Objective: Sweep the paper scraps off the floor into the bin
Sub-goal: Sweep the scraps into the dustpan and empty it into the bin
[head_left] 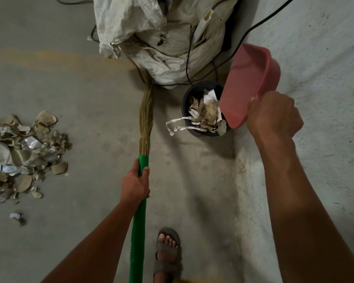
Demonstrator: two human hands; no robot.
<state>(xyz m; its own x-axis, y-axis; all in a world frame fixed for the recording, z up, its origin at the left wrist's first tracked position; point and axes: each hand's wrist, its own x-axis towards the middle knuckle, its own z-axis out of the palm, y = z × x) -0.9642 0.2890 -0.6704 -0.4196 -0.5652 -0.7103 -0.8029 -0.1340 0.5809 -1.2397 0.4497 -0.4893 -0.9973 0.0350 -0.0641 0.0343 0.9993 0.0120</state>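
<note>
Much torn paper scrap (25, 154) still lies far left while your right hand (274, 115) grips the tipped pink plastic dustpan (247, 82) over the overfull black round bin (202, 108) and your left hand (135, 184) clasps the green-handled straw broom (140, 201), so further tipping risks spillover.

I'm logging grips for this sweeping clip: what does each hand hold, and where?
Left hand grips the broom on its green handle; right hand holds the pink dustpan at its near edge.
</note>
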